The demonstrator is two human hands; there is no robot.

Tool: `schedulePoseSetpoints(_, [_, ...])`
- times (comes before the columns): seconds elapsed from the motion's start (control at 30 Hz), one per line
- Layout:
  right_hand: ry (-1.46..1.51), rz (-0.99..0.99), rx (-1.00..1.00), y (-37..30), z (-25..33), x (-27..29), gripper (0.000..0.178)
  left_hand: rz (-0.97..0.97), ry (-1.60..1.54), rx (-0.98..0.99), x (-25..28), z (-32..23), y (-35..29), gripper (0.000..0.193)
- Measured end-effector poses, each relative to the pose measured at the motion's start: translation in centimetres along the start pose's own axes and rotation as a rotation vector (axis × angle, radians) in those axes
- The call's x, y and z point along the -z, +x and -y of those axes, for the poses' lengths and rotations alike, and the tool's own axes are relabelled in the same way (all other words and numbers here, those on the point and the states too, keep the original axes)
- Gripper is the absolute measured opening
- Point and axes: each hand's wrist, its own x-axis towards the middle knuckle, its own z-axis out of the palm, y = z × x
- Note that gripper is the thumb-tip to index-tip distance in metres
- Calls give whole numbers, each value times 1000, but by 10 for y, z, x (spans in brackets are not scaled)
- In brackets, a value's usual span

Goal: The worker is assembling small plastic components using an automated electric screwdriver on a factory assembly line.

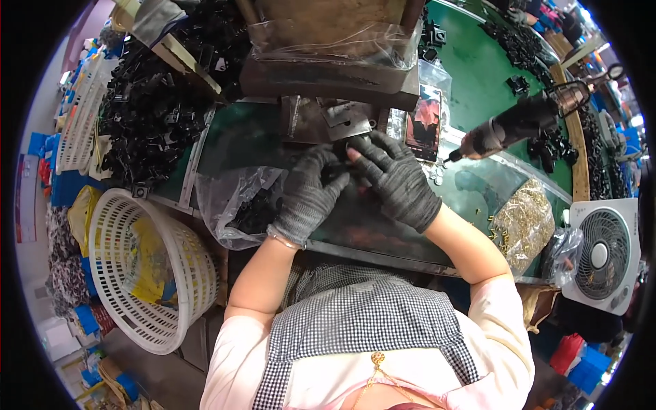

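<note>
My left hand (309, 195) and my right hand (402, 183), both in dark grey knit gloves, meet at the near edge of a metal fixture (347, 121) on the green table. One bare fingertip pokes out of the right glove. Closed fingers of both hands grip a small black part (340, 146), partly hidden by the gloves and hard to tell from them. Beside my left wrist lies a clear plastic bag (236, 205) with black pieces in it. Right of my right hand, a dark power screwdriver (509, 128) hangs with its tip pointing at the table.
A large heap of black parts (154, 102) covers the left. A white plastic basket (195, 273) stands below it. A heavy box-like block (331, 78) rises behind the fixture, near a phone (425, 126). A bag of brass-coloured screws (526, 222) and a fan (600, 256) are at right.
</note>
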Motion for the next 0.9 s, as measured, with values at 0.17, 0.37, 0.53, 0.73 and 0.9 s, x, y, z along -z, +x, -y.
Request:
schedulePoseSetpoints(0.17, [-248,97,-111,24,-9,-2,74,-85,143,-166,-3,4,40,29])
schedulePoseSetpoints(0.37, [-160,105,-216,26,-8,7,78,-188,25,-129,-5,14,77,27])
schedulePoseSetpoints(0.53, [-189,126,-231,-1,-17,20,78,-197,183,-161,-7,19,84,28])
schedulePoseSetpoints(0.73, [-123,169,-354,-47,-16,46,61,-225,228,-84,-6,10,81,27])
schedulePoseSetpoints(0.9, [-142,321,-571,-99,-10,56,48,-279,174,-112,-10,5,85,25])
